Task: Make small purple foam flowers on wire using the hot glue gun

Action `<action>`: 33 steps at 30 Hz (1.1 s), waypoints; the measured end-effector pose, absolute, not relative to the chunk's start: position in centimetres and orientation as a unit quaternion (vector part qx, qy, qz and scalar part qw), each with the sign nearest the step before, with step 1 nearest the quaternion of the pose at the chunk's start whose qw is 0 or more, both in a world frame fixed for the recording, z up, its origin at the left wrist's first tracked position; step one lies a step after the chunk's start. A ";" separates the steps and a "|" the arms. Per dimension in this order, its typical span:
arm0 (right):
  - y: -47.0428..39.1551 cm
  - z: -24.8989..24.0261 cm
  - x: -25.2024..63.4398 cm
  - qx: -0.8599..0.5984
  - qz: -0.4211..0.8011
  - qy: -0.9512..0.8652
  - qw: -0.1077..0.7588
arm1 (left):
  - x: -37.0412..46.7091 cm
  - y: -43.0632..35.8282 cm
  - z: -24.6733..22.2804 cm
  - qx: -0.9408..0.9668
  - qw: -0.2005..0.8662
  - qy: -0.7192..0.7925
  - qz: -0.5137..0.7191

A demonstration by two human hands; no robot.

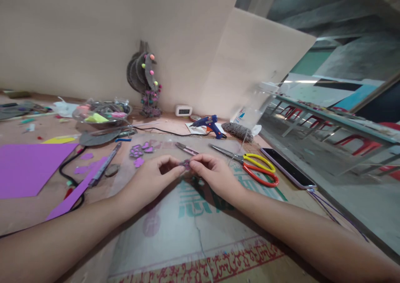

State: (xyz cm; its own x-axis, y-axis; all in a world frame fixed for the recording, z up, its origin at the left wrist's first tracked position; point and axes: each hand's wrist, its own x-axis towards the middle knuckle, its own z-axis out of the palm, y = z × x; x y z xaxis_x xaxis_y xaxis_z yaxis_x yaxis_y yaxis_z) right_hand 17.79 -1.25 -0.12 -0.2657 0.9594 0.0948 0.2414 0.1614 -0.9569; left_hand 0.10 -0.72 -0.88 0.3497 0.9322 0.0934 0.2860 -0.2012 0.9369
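My left hand (162,172) and my right hand (214,174) meet above a clear printed plastic sheet (156,241). Thumbs and fingers of both are closed on a small purple and grey piece (186,164), largely covered by the fingertips. Just left of them lie several purple foam pieces with grey edging (142,149) and a plain purple piece (138,162). Beyond the fingertips is a thin pointed tool (186,148), partly hidden. Scissors (250,162) with yellow and red handles rest right of my right hand.
A blue glue gun (208,123), grey yarn (237,131) and a small digital clock (183,110) stand at the back. Purple foam sheet (34,168), a pen (105,164) and a filled bowl (103,118) are left. A phone (287,167) lies right; a pompom-trimmed grey ornament (143,78) is against the wall.
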 end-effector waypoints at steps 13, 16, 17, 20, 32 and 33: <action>4.1 0.6 22.6 -0.498 0.135 -0.778 0.357 | 0.0 -0.5 -1.1 0.678 0.450 0.452 0.366; 3.8 -0.4 21.7 -0.423 0.072 -0.863 0.266 | 0.1 -0.5 -1.1 0.675 0.452 0.446 0.375; 3.7 -0.6 21.5 -0.402 0.056 -0.882 0.239 | 0.1 -0.5 -1.0 0.673 0.453 0.445 0.380; 3.6 -1.0 21.2 -0.388 0.021 -0.902 0.189 | 0.1 -0.5 -1.0 0.672 0.456 0.442 0.382; 3.8 -1.3 22.4 -0.479 0.083 -0.820 0.303 | -0.1 -0.2 -1.4 0.658 0.493 0.402 0.402; 3.5 -1.1 22.3 -0.479 0.098 -0.811 0.321 | -0.1 -0.1 -1.5 0.650 0.504 0.395 0.409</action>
State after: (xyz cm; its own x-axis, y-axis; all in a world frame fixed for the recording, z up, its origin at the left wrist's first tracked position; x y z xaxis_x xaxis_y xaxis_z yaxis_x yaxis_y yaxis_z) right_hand 22.34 3.49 -1.06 -0.3351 0.8395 0.4277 0.7138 0.5225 -0.4664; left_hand -0.10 -0.13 -1.46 0.3539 0.9257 0.1333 0.1014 -0.1797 0.9785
